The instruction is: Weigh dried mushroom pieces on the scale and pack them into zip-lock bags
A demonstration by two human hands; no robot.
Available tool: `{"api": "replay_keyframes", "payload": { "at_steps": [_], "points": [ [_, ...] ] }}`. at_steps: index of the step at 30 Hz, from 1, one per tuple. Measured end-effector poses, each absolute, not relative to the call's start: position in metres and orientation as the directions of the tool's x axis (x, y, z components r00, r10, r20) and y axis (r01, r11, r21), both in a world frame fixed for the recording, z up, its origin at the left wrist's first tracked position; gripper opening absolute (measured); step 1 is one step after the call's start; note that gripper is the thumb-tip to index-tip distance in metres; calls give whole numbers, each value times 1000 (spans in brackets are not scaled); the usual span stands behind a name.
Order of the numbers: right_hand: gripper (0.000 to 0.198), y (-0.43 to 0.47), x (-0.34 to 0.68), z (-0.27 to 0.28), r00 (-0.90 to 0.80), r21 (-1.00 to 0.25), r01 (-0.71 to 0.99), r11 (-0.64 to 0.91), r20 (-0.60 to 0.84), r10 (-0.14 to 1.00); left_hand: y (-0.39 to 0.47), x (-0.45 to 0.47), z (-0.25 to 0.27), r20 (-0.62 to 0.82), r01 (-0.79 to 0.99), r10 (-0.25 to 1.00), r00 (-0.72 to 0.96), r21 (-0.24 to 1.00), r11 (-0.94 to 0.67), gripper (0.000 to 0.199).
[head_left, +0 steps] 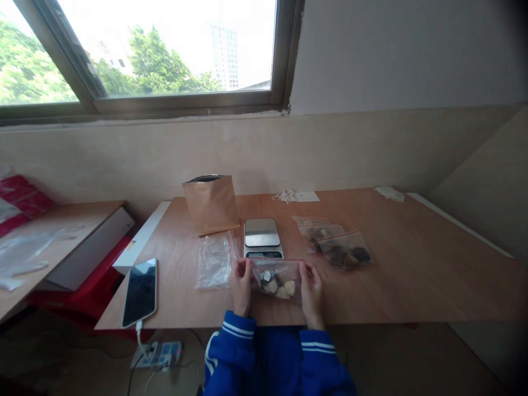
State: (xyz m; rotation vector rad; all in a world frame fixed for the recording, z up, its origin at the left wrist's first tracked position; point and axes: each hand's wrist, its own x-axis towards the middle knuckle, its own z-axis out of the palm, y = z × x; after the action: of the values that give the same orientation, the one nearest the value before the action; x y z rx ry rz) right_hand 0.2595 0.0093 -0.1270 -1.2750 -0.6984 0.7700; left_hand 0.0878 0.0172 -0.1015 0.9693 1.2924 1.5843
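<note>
Grip on both sides grasping: left grip (pixel 240 283) pinches the upper left corner of a clear zip bag (pixel 275 281), right grip (pixel 312 287) the upper right corner, so the red-lined top edge is stretched between them. Bag sits directly in front of the digital scale (pixel 262 234), on the person's side; whether it touches the scale, cannot tell. Inside the bag: chunky pale pieces (pixel 289 288), some dark ones, a small white tag or packet. Blue sleeves (pixel 239 335) with white cuff stripes at both wrists.

Left of scale, just beside: flat clear bags (pixel 213 263), red edging visible. Behind those, left and back of scale, a brown paper pouch (pixel 212 206) standing upright, mouth open. Well left of scale, near the counter (pixel 388 291) edge: phone (pixel 141 291), screen dark, white cable (pixel 139 333) in its lower end. Power strip (pixel 171 352) lower down, below counter level.

Right of scale: two filled zip bags, the front bag (pixel 348 252) overlapping the rear bag (pixel 317 228); brown and dark pieces within. Behind scale, by the wall (pixel 256 148): whitish scraps (pixel 286 195) beside a white sheet (pixel 308 196).
</note>
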Motion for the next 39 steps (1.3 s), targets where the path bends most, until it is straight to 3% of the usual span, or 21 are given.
{"api": "replay_keyframes", "payload": {
  "at_steps": [16, 39],
  "points": [
    [50, 20, 262, -105, 544, -996, 21, 86, 84, 835, 18, 85, -100, 94, -67, 909, -407, 989, -132, 34],
    [47, 21, 259, -113, 598, -993, 18, 115, 103, 795, 15, 89, -97, 94, -81, 921, -379, 988, -134, 36]
  ]
}}
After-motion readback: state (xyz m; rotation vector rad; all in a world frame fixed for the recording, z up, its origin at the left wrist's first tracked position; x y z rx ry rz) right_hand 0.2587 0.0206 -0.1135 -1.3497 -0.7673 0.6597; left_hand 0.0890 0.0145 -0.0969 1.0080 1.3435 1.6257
